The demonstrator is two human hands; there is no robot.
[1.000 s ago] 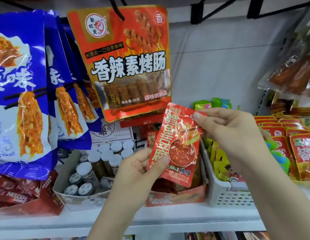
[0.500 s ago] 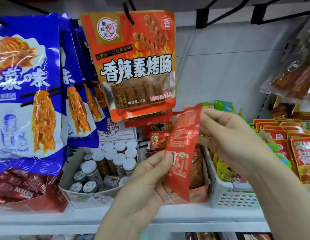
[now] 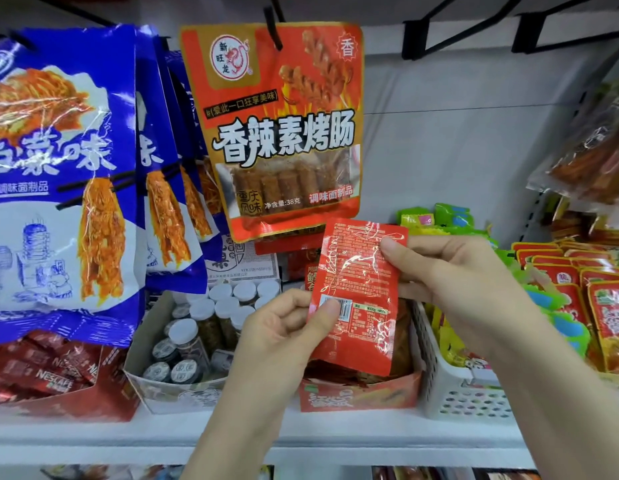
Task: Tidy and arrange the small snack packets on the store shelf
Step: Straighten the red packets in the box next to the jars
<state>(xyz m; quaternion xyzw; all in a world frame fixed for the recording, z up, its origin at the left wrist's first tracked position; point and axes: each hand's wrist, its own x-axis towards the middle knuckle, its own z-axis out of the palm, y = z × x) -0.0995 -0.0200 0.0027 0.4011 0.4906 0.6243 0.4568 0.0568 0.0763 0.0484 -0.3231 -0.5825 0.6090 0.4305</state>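
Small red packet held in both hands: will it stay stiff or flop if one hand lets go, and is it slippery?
The small red packet looks like thin, glossy film with wrinkled highlights, so it is probably slick and light. It stays flat only because the left hand pinches its lower edge and the right hand its upper corner; released from one, it would likely droop or swing.

At 9 o'clock hang blue bags [image 3: 59, 168], one behind the other. At 12 o'clock an orange bag [image 3: 277, 133] hangs on a black hook [image 3: 274, 29], just beside the blue ones. At 7 o'clock an open carton [image 3: 155, 389] holds small jars [image 3: 211, 317] with white lids. At 8 o'clock lie red Nescafé sachets [image 3: 41, 372]. At 5 o'clock stands a white basket [image 3: 453, 400]. At 1 o'clock are black brackets [image 3: 439, 39].
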